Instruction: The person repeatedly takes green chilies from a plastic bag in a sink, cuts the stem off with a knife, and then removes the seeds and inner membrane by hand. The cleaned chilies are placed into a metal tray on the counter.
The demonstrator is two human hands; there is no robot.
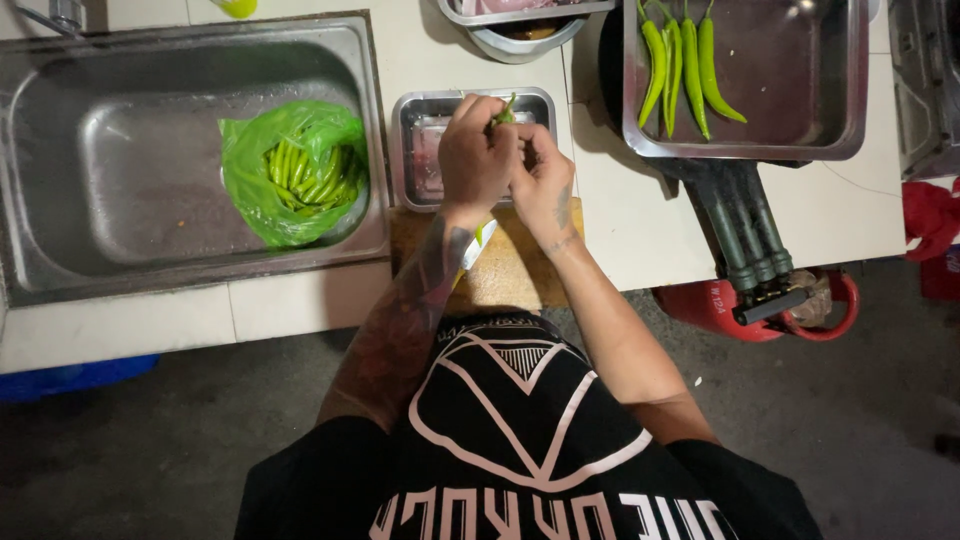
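Observation:
My left hand (474,157) and my right hand (543,178) are pressed together over a small steel tray (417,112), both gripping a green chili pepper (505,112) whose tip sticks up between the fingers. A green plastic bag (250,170) holding several more green chilies (312,175) lies in the steel sink (120,180) to the left. Three long green chilies (685,65) rest in a large steel tray (800,80) at the upper right. A wooden cutting board (505,270) lies under my wrists at the counter's edge.
A stack of dark pan handles (745,225) juts out from under the large tray over the counter's edge. A red gas cylinder (760,310) stands on the floor below. A steel bowl (520,30) sits at the top. Red cloth (930,215) hangs at the right.

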